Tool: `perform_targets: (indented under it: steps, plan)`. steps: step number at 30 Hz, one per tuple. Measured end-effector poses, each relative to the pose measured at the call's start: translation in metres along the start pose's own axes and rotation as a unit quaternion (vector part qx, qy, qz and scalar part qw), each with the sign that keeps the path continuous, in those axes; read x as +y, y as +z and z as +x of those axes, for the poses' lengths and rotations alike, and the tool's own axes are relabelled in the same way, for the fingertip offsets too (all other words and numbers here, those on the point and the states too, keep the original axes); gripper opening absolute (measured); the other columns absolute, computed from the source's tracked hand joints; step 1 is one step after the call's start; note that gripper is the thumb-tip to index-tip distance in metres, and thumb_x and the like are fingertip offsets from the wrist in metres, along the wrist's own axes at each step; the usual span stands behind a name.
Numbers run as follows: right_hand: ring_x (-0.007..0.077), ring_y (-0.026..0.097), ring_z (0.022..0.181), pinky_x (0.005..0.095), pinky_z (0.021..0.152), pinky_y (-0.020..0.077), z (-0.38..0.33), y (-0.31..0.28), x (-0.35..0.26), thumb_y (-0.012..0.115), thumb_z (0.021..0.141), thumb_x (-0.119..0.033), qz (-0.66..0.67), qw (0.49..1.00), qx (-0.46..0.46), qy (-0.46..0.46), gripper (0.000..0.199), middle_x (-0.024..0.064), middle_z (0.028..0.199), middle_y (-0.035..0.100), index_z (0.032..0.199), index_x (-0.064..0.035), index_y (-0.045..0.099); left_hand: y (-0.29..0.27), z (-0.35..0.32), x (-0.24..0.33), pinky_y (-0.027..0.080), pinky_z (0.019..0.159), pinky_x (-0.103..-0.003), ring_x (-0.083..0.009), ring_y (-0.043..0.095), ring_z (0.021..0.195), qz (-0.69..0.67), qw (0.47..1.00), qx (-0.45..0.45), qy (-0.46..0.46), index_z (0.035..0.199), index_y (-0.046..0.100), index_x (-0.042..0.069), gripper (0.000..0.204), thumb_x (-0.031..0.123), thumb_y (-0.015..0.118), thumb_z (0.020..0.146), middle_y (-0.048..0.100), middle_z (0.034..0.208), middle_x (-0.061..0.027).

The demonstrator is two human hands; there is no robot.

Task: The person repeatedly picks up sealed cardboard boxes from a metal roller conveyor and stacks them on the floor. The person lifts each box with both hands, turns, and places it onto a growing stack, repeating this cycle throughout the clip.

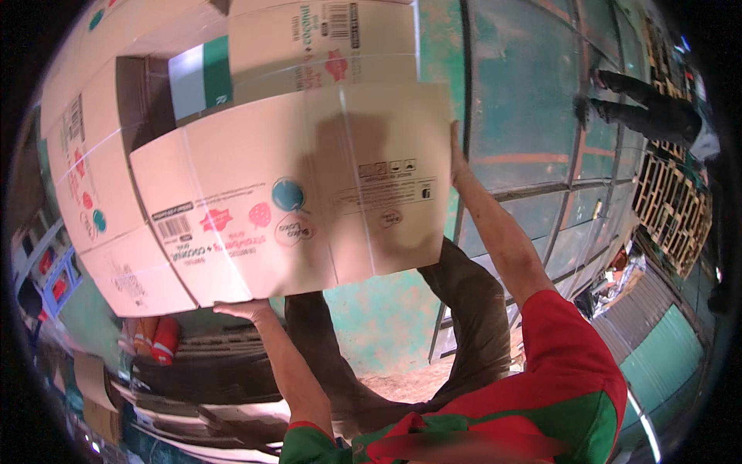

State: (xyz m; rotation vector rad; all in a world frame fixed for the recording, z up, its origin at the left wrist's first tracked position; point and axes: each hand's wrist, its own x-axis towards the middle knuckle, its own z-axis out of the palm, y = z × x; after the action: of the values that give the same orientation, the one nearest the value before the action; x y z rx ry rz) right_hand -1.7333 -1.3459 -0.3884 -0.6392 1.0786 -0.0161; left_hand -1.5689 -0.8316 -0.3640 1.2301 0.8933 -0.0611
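Looking down through the head camera, I see the left forearm angled up and leftward, its hand (246,309) at the lower edge of the large strapped cardboard carton (309,189). The fingers stretch left along that edge; I cannot tell how firmly they clamp it. The right arm reaches farther up, elbow slightly bent, its hand (457,155) upright against the carton's right edge, fingers partly hidden, so I cannot tell their closure. The carton sits before the legs (475,309), beside other cartons (85,182) at left.
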Motion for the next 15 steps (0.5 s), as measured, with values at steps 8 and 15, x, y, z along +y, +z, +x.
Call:
perform_targets:
  steps: [8, 15]
  plan:
    - [0.0326, 0.038, 0.139, 0.0477, 0.112, 0.0356, -0.02, -0.011, 0.03, 0.023, 0.086, -0.086, 0.1, 0.994, 0.028, 0.034, 0.103, 0.016, 0.153, 0.039, 0.154, -0.0088, 0.03, -0.006, 0.026, -0.005, 0.022, 0.119, -0.057, -0.0386, 0.023, 0.146, -0.062, 0.998, 0.011, -0.021, 0.156, 0.023, 0.016, 0.108, 0.091, 0.016, 0.079, 0.024, 0.16, -0.0103]
    - [0.0322, 0.038, 0.139, 0.0468, 0.113, 0.0339, -0.019, -0.02, 0.032, 0.024, 0.086, -0.085, 0.071, 0.997, 0.032, 0.029, 0.102, 0.0154, 0.153, 0.038, 0.154, -0.009, 0.029, -0.013, 0.023, -0.007, 0.022, 0.119, -0.056, -0.0375, 0.025, 0.145, -0.069, 0.996, -0.025, -0.04, 0.155, 0.025, 0.014, 0.11, 0.092, 0.017, 0.078, 0.023, 0.161, -0.0098]
